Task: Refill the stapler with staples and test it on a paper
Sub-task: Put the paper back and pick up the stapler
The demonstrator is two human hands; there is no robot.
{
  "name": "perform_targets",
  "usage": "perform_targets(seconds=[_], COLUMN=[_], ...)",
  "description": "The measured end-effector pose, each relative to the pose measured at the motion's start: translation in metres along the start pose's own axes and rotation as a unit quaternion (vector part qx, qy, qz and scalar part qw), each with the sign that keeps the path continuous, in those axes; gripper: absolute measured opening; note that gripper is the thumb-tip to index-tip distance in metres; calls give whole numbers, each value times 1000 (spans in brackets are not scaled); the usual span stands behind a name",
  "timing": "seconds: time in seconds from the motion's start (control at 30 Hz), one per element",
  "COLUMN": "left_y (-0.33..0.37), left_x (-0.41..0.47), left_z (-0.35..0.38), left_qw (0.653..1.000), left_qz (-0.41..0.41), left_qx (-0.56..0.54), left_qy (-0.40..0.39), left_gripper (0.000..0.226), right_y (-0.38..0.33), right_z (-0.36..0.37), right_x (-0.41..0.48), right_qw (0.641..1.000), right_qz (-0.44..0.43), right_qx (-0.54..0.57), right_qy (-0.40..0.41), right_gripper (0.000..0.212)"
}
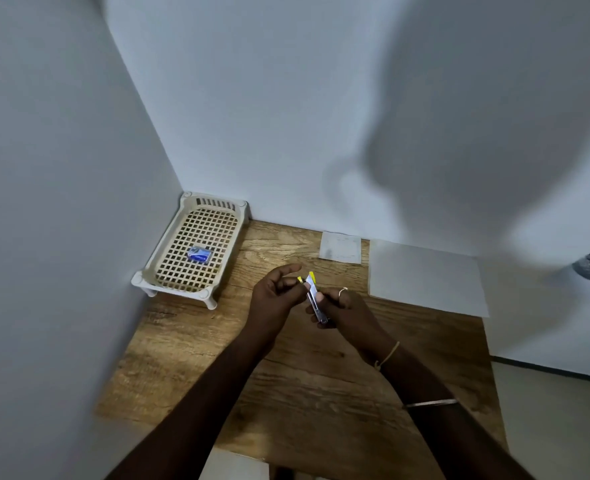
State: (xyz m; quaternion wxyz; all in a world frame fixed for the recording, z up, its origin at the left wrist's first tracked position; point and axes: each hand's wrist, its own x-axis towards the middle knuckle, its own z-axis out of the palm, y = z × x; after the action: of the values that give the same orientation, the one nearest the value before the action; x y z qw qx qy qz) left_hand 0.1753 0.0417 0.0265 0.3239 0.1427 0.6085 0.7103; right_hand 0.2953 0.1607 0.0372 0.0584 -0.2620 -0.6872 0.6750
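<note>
Both hands are meeting above the wooden table [307,375]: I am gripping the small metal stapler [313,299] low down with my right hand [345,311], while my left hand [274,296] is pinching its yellow tip. It is looking light, rigid and slick, so I am judging the body's flat sides the safest hold. The staple box [199,254] is lying in the basket [169,251], the paper [425,275] well apart.

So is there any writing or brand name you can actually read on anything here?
None can be read.
Blue box in the cream basket: some pale print, too blurred to read.
Stapler held in both hands: no lettering visible.
White paper sheet and small square sheet: no legible text.
</note>
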Motion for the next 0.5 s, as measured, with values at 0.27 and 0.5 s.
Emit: perform_targets(seconds=[0.27,0.5], left_y=[13,22], left_x=[10,35], left_z=[-48,-91], left_qw=[1000,996], left_qz=[-5,-11], left_qx=[-8,8], left_qy=[27,86], left_gripper=[29,26], right_y=[-8,-12], right_z=[38,80], right_x=[39,93], right_qw=[997,999], right_qz=[-52,-21], right_qx=[-17,-16], right_qy=[-47,-30], right_gripper=[14,16])
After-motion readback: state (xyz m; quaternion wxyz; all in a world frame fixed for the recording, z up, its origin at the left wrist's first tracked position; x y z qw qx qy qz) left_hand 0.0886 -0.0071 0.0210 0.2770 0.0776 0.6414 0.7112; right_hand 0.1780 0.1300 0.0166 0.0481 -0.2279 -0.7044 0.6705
